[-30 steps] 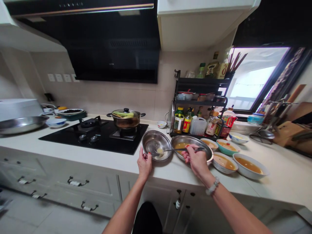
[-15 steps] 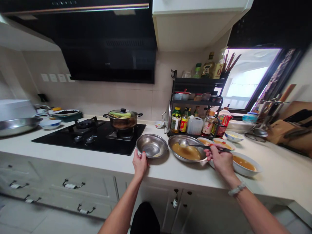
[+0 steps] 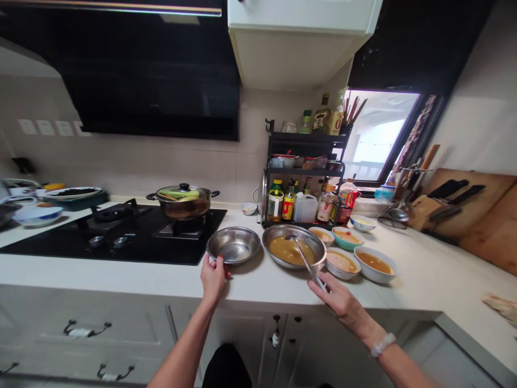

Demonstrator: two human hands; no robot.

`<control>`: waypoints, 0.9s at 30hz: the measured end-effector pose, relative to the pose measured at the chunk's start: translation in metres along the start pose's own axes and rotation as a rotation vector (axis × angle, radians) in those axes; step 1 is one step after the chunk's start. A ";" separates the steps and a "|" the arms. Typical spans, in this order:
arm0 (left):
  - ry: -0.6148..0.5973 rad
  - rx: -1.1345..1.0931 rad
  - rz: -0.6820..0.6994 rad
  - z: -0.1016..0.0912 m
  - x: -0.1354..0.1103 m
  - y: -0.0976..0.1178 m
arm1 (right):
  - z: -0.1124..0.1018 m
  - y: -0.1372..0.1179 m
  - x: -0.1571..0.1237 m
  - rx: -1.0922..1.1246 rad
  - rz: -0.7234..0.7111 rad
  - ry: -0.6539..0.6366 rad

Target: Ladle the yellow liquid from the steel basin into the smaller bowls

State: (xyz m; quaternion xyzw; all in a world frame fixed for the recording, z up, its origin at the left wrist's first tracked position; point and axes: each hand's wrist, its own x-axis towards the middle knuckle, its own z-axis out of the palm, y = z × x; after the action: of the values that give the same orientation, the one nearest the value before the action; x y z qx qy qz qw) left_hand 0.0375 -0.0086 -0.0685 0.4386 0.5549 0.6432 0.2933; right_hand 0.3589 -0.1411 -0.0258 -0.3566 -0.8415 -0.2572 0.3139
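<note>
My left hand (image 3: 213,277) pinches the near rim of a metal bowl (image 3: 236,247), which stands on the counter with no food visible in it. To its right, a second metal bowl (image 3: 321,258) holds a brownish liquid. My right hand (image 3: 341,299) is closed around the handle of a ladle (image 3: 307,258). The ladle's head dips into that liquid, and its handle slants down toward me. Right of this bowl stand several smaller bowls of orange-brown liquid, among them a white bowl (image 3: 377,276) and a green-rimmed bowl (image 3: 345,242).
A lidded pot (image 3: 183,207) stands on the black gas hob (image 3: 121,250) to the left. Behind the bowls rises a black rack (image 3: 307,171) with bottles and jars. A knife block (image 3: 422,207) and cutting boards (image 3: 488,226) are at the right. The range hood (image 3: 161,70) hangs overhead.
The ladle has gone from raised and level over the liquid to tilted with its head in it. My right hand has come nearer to me. The whole view has shifted right.
</note>
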 end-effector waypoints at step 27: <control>0.022 0.081 -0.017 -0.003 -0.001 0.000 | -0.016 -0.001 -0.004 0.404 0.940 0.471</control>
State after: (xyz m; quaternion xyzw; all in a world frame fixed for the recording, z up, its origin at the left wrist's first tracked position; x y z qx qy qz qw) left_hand 0.0348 -0.0107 -0.0688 0.4382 0.5875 0.6224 0.2747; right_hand 0.3660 -0.1539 -0.0174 -0.5587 -0.5320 0.0040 0.6362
